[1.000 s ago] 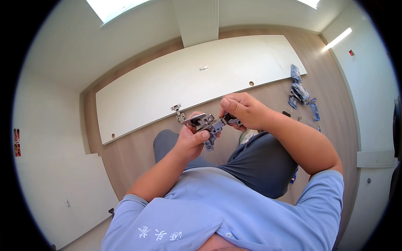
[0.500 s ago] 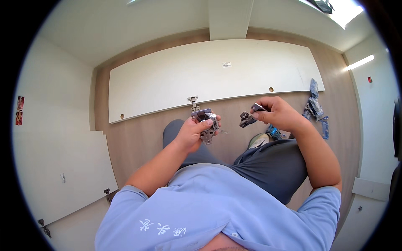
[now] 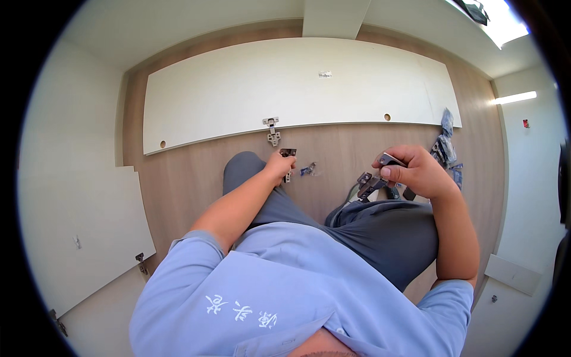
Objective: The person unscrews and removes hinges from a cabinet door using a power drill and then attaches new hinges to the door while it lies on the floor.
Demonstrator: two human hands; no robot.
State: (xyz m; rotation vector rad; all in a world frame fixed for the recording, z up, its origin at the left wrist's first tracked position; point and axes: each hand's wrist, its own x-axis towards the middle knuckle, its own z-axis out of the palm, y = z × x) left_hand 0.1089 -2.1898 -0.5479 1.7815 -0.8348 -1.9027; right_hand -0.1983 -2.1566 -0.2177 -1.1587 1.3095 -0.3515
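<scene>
My left hand [image 3: 279, 165] is closed round a metal cabinet hinge [image 3: 288, 153], whose dark plate sticks out above the fingers and whose arm shows below. A crumpled clear wrapper [image 3: 308, 169] lies on the floor just right of it. My right hand [image 3: 420, 171] pinches another hinge [image 3: 371, 187] by its plate, the arm hanging down to the left over my shoe. Beyond my left hand, a mounted hinge [image 3: 272, 131] juts from the near edge of a long white panel [image 3: 238, 89]. Two round holes [image 3: 387, 117] sit along that same edge.
Bagged hardware [image 3: 445, 146] lies on the wood-look floor [image 3: 333, 146] at the right, by the panel's corner. White boards [image 3: 89, 238] stand at the left, with hinges [image 3: 141, 262] along an edge. White walls enclose the space.
The crumpled wrapper has left my left hand and now lies on the floor; fewer metal parts show in that hand. My right hand has moved right and slightly nearer with its hinge.
</scene>
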